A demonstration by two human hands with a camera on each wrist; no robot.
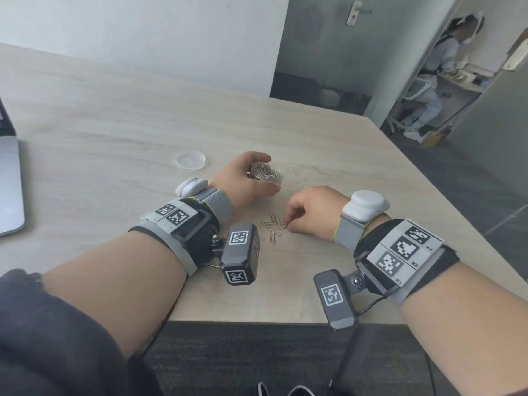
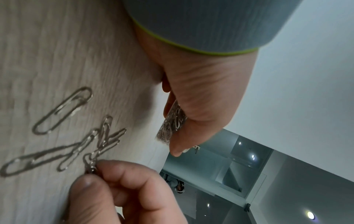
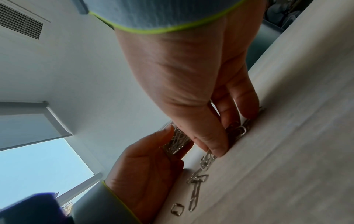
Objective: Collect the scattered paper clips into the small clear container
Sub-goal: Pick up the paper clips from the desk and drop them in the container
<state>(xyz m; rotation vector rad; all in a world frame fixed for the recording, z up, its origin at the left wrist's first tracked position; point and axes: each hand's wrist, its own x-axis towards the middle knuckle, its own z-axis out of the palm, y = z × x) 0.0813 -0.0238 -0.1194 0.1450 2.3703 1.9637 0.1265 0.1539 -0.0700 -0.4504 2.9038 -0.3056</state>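
On the white card with black square patterns [image 1: 405, 250] strapped to your right wrist, you can read small marks: "R1", "R2" and one more, too blurry to tell. No other words or numbers can be read anywhere.

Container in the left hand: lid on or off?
Off. The container shows clips through its open top; the lid lies apart on the table.

Pale wooden table [image 1: 143, 115], white wall [image 1: 143, 24], grey door [image 1: 328, 38]
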